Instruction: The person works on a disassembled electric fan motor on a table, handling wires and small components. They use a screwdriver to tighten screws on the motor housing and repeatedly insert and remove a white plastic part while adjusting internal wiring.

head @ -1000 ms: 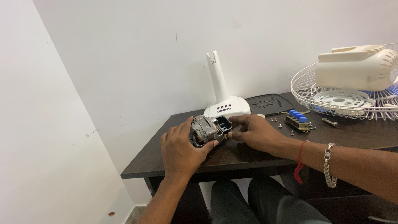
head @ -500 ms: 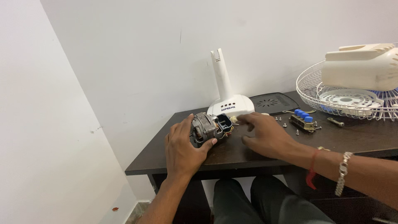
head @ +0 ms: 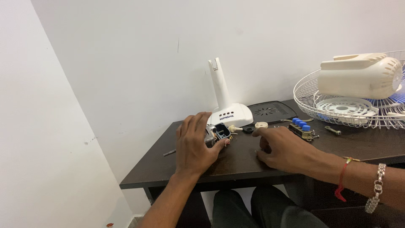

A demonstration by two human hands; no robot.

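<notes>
A dark brown wooden table [head: 177, 169] with a flat matte top stands pushed against a plain white painted wall [head: 261, 46]. That wall rises directly behind the table and carries a thin dark vertical mark [head: 178, 45] above the table's left half. To the left of the table a second white wall [head: 38, 126] meets the first at a slanting corner line and bears a few small scuffs [head: 89, 140]. Below the table's left corner a strip of pale floor [head: 126, 219] shows. The light is soft and even, without hard shadows.
</notes>
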